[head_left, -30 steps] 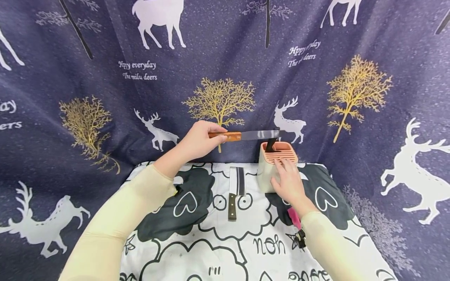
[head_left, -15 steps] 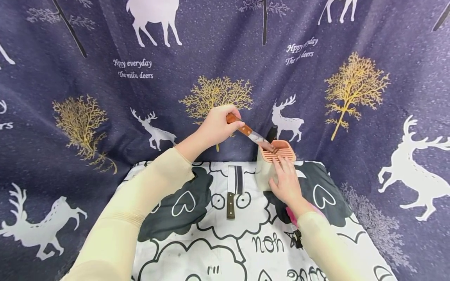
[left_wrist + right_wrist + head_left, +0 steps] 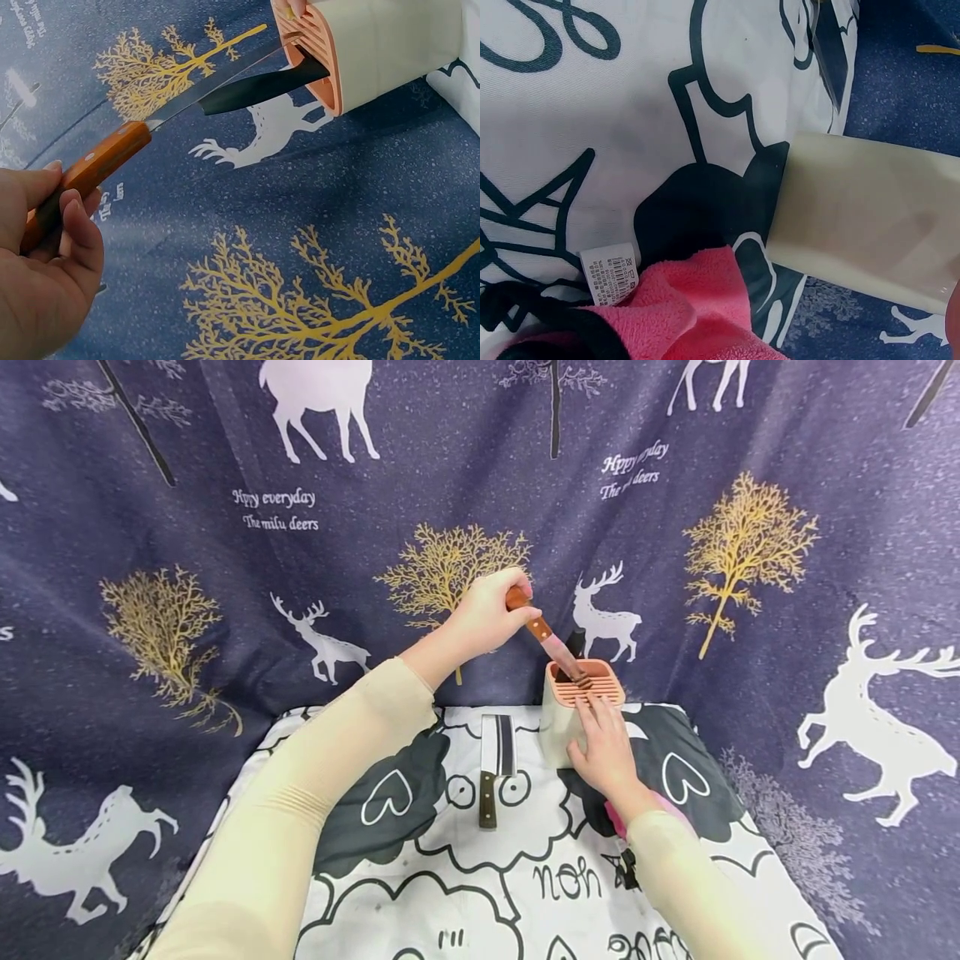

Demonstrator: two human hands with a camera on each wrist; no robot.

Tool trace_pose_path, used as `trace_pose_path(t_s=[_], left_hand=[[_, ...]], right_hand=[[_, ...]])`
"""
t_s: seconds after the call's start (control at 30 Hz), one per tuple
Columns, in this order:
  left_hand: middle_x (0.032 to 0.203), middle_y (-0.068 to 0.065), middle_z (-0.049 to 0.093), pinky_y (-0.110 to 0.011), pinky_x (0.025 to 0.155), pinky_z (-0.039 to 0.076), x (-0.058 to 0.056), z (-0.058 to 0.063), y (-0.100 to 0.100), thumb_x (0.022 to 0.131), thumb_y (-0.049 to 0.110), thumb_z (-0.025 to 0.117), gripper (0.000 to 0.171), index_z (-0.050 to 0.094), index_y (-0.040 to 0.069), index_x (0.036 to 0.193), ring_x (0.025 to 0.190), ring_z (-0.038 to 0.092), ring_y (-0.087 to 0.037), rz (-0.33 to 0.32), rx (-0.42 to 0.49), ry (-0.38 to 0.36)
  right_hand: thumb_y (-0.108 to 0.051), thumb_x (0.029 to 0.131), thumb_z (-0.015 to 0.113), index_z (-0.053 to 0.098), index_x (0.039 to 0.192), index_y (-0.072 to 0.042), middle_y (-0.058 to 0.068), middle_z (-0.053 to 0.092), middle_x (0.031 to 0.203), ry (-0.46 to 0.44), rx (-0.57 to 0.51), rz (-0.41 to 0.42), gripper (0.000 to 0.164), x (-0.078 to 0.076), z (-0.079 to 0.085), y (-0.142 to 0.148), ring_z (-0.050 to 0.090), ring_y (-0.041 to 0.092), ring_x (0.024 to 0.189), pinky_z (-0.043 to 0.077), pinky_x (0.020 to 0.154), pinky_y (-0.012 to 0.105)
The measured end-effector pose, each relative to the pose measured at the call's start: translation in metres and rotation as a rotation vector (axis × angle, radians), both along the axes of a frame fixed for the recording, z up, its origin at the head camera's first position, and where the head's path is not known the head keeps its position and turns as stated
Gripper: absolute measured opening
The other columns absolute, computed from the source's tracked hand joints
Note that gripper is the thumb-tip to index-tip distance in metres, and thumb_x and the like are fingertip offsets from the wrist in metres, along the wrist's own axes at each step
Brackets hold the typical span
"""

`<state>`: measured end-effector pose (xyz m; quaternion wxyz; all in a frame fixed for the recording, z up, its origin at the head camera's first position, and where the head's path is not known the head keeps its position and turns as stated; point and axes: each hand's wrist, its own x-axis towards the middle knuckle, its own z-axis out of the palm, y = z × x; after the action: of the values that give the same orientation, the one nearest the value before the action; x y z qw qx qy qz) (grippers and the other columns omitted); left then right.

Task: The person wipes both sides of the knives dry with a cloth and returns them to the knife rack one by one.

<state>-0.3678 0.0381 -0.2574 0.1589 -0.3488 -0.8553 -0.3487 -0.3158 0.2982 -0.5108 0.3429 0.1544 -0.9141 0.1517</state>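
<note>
My left hand (image 3: 491, 610) grips the orange-brown wooden handle of a knife (image 3: 109, 161). Its blade slants down to the right, with the tip at the slotted top of a cream knife holder (image 3: 557, 727) with a salmon-pink rim. Whether the tip has entered a slot is hard to tell. A black-handled knife (image 3: 262, 90) stands in the holder, its handle sticking out behind the blade. My right hand (image 3: 606, 750) rests its extended fingers on the front edge of the holder's top. In the right wrist view that hand is almost wholly out of frame.
A cleaver (image 3: 498, 747) with a dark handle lies on the patterned cloth (image 3: 420, 902), left of the holder. Pink fabric (image 3: 690, 300) and a black strap (image 3: 562, 322) show by the right wrist. A dark blue deer-print curtain (image 3: 345, 552) hangs close behind the holder.
My left hand has moved right and up, turning the knife from nearly level to tip-down, with the tip now at the slots. My right hand has stayed on the holder.
</note>
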Motion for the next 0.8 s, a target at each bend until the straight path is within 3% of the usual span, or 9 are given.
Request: trace_pose_path(t_s=[0.3,0.47,0.63,0.8], left_hand=[[0.099,-0.005,0.063,-0.030,0.065,0.048,-0.012,0.009,0.027,0.100,0.027,0.068,0.023,0.053,0.014,0.114,0.078,0.060,-0.018,-0.017,0.037,-0.015],[0.104,-0.006,0.065,-0.030,0.068,0.052,-0.015,0.008,0.042,0.103,0.023,0.063,0.022,0.050,0.012,0.118,0.084,0.064,-0.017,-0.066,-0.015,0.002],[0.107,-0.007,0.064,-0.031,0.074,0.054,-0.019,0.000,0.060,0.104,0.019,0.062,0.020,0.050,0.011,0.119,0.090,0.065,-0.017,-0.088,-0.092,0.048],[0.109,-0.006,0.063,-0.030,0.079,0.055,-0.026,-0.016,0.075,0.103,0.019,0.063,0.023,0.050,0.012,0.121,0.095,0.064,-0.016,-0.050,-0.147,0.009]], right_hand=[[-0.018,0.078,0.068,0.051,0.148,-0.004,0.025,0.049,0.150,-0.046,-0.025,-0.018,0.073,0.001,0.002,-0.002,0.038,0.048,0.145,0.028,0.122,0.064],[-0.019,0.080,0.068,0.058,0.140,-0.001,0.024,0.056,0.143,-0.031,0.010,-0.024,0.063,-0.002,0.011,-0.007,0.045,0.048,0.139,0.031,0.120,0.064],[-0.019,0.081,0.068,0.062,0.135,-0.001,0.022,0.057,0.143,-0.044,0.039,0.007,0.057,-0.005,0.019,-0.013,0.047,0.045,0.137,0.033,0.118,0.065],[-0.020,0.079,0.069,0.062,0.136,-0.001,0.022,0.055,0.144,-0.043,0.026,0.008,0.060,-0.007,0.017,-0.017,0.047,0.045,0.137,0.030,0.118,0.069]])
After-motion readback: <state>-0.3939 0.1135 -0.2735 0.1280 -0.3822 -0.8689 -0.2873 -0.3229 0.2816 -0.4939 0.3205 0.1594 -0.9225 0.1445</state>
